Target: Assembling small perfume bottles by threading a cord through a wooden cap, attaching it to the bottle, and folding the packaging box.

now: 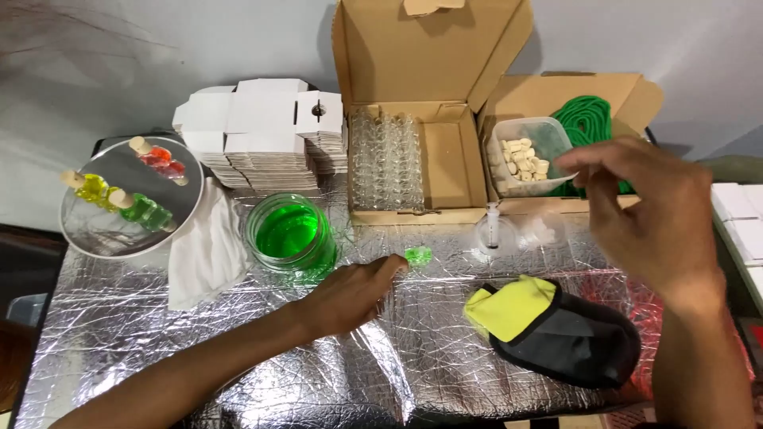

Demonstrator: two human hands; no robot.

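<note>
Left hand (350, 294): forearm comes in low from the lower left, across the foil table (238, 373). Palm down, knuckles up, fingers loosely curled, fingertips (395, 264) pointing up-right toward a small green bottle (418, 255). Fingertips touch or nearly touch the bottle; cannot tell which, and cannot tell if it is gripped.

Bottle: sits on the foil just right of the green jar (290, 232), in front of the tall open box (413, 159). Too small and blurred to read its long axis or which way its neck points.

Right hand (652, 210): raised above the table at the right, forearm rising from the lower right corner. Wrist bent, fingers hang down and left, thumb and forefinger drawn close as in a pinch. Nothing visible between them; cannot tell if it holds anything. It hovers in front of the tub of corks (526, 155) and green cord (588, 119).

Black and yellow pouch (556, 326) lies below the right hand.
</note>
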